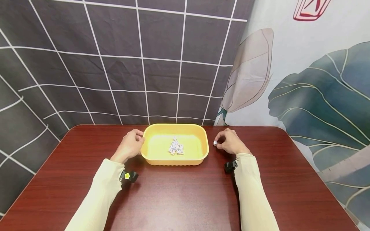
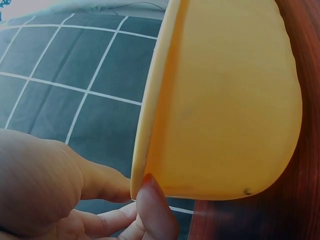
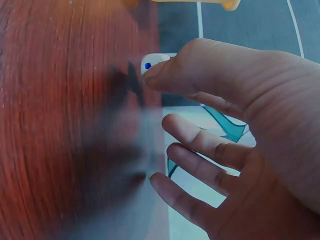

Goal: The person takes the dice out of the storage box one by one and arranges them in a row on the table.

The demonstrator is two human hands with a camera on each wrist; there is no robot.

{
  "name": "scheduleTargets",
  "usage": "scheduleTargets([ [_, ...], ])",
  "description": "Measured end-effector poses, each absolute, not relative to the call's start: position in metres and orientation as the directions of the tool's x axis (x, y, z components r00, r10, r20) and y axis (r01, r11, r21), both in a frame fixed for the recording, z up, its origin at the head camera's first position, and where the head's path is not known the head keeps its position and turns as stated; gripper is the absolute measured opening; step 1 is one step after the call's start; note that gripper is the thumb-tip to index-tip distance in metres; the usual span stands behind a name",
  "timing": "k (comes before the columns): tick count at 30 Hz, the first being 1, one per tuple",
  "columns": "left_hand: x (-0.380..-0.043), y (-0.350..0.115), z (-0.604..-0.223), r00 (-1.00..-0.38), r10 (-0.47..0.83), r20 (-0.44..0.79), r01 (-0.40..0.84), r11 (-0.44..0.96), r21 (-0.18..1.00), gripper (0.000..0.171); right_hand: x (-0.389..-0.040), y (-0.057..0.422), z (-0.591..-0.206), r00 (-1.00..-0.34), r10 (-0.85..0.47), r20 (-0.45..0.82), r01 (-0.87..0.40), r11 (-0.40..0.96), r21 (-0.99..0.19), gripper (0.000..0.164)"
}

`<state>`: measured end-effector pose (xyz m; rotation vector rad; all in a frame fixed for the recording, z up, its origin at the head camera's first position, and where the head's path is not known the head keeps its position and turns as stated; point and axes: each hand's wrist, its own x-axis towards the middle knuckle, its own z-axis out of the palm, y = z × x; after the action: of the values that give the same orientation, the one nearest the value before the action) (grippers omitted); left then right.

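A yellow plastic tub (image 1: 173, 162) stands on the table, with a heap of small white dice (image 1: 177, 148) on its floor. At the tub's left end, my left hand (image 1: 130, 146) pinches the rim between thumb and finger, as the left wrist view of the tub wall (image 2: 225, 100) shows. To the right of the tub, my right hand (image 1: 230, 142) holds a single white die (image 1: 215, 143) between thumb and forefinger. In the right wrist view that die (image 3: 150, 62) shows a blue dot, and the other fingers (image 3: 187, 192) are spread apart from it.
The dark red wooden table (image 1: 173, 199) reaches back to a grey curtain with white grid lines (image 1: 162, 77). On the right hangs a pale cloth with large leaf prints (image 1: 326, 93). Each wrist wears a small black camera (image 1: 230, 166).
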<state>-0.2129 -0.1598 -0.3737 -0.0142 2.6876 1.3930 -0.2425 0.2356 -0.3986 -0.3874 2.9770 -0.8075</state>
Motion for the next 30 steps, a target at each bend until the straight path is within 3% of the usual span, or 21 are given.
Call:
scheduleTargets([
  [19,-0.214,-0.159,-0.375,-0.993,0.045,-0.107,-0.062,0.572,0.818,0.031,-0.241,0.233,-0.396,-0.974,-0.228,-0.013,-0.189,0.835,-0.517,0.017],
  [30,-0.214,-0.160,-0.376,-0.993,0.046,-0.105,-0.060,0.577,0.815,0.031,-0.236,0.227,-0.380,-0.957,-0.270,0.105,-0.284,0.803,-0.525,0.020],
])
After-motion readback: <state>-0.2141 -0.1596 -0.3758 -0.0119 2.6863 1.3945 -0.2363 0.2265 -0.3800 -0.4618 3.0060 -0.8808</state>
